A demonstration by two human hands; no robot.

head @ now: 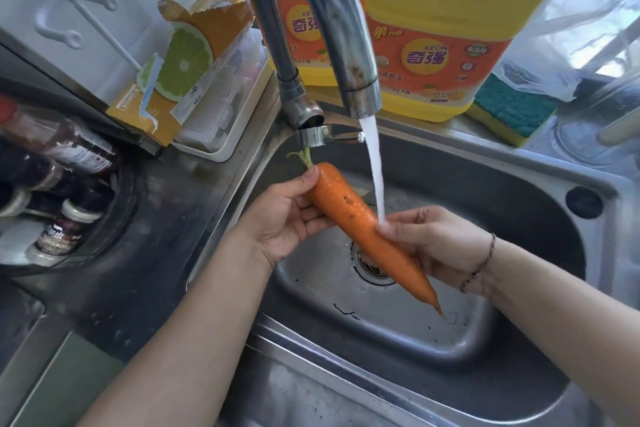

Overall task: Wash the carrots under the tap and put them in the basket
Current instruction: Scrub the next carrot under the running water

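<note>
One long orange carrot with a short green stub lies slanted over the steel sink, thick end up left, tip down right. My left hand grips its thick end from the left. My right hand holds its middle from the right, fingers curled around it. Water runs from the steel tap and lands where my right fingers meet the carrot. No basket is in view.
Two yellow detergent jugs and a green-yellow sponge stand behind the sink. A torn orange carton and a white tray sit at the back left. Bottles crowd the left counter. The drain lies under the carrot.
</note>
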